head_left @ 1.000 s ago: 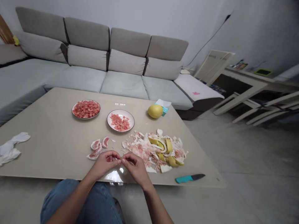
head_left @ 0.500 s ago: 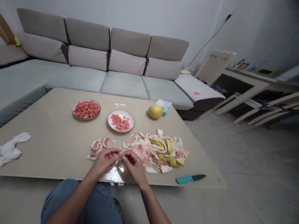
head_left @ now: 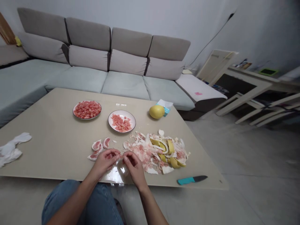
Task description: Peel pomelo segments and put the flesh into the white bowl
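My left hand (head_left: 106, 163) and my right hand (head_left: 134, 165) meet over the table's near edge, fingertips almost together. Both are closed in a pinch on a small pink piece of pomelo flesh (head_left: 121, 157), largely hidden by the fingers. Just beyond my left hand lie several pomelo segments (head_left: 96, 145) with white pith. To the right of my right hand spreads a heap of pomelo peel and membrane (head_left: 150, 153). Farther back, a white plate (head_left: 128, 113) carries some pink flesh pieces, and another plate (head_left: 74, 115) is heaped with them.
A teal-handled knife (head_left: 192, 179) lies by the near right edge. Toward the back right sit a whole yellow pomelo (head_left: 156, 111) and a tissue pack (head_left: 167, 110). Crumpled white tissue (head_left: 11, 150) is at the left. A grey sofa (head_left: 126, 84) stands behind the table (head_left: 51, 134).
My fingertips have drawn very slightly apart around the small piece. The plates, segments, peel heap and knife stay where they were; the view has shifted a little.
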